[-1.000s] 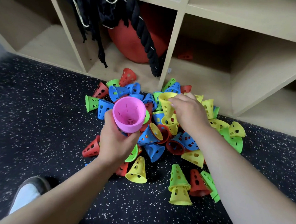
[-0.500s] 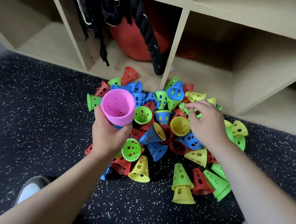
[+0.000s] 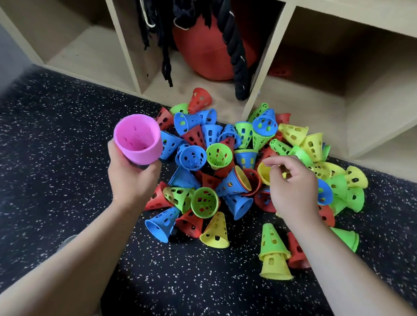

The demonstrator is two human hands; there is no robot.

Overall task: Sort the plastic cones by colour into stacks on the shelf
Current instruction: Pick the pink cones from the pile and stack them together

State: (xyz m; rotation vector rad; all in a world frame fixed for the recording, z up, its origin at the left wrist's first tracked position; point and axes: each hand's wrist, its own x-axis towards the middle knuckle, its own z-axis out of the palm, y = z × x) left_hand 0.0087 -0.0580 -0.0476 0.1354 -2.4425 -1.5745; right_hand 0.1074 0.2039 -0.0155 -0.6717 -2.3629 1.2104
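On the speckled floor [image 3: 58, 150] before the shelf [image 3: 314, 107], the mixed cone pile [image 3: 211, 133] lies unsorted; no stacks show on the shelf. Left hand [image 3: 134, 178] grips a pink cone [image 3: 138, 137] by its narrow end, mouth up. Right hand [image 3: 292, 189] is curled over a yellow cone [image 3: 264, 171] in the pile; can't tell if it pinches the rim. Risks: tugging it could shift neighbours and roll cones away; the blue cone [image 3: 230, 183] with other colours nested inside could land in the wrong stack.

Cone pile [image 3: 218, 156] blocks the shelf's [image 3: 265, 64] middle and right bays; rope [image 3: 237, 58] and ball [image 3: 205, 56] fill the middle; left bay open.
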